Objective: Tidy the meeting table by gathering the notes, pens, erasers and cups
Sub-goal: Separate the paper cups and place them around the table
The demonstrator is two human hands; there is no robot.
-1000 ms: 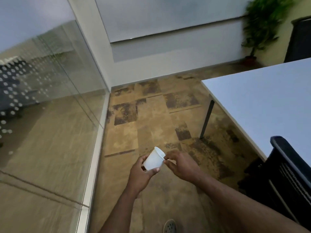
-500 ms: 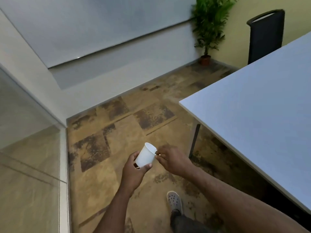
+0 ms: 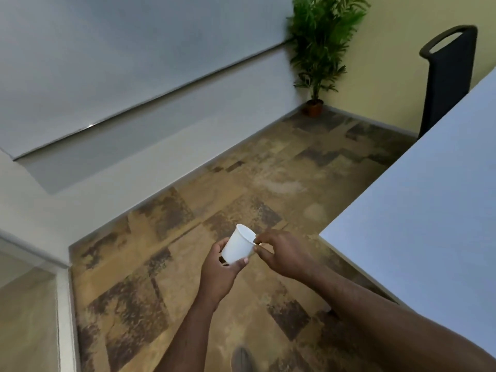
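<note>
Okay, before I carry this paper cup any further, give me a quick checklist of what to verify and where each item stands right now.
1. Left hand grip on the white paper cup: ok, fingers wrap its lower body.
2. Right hand at the rim: ok, fingertips pinch the edge.
3. Cup upright: not ok, it tilts with its mouth toward the upper right.
4. Cup empty: cannot tell, the inside shows only partly.
5. Floor path ahead: ok, no obstacle on the visible carpet.
6. Visible part of the white table: ok, nothing lies on it; the rest is out of frame.
</note>
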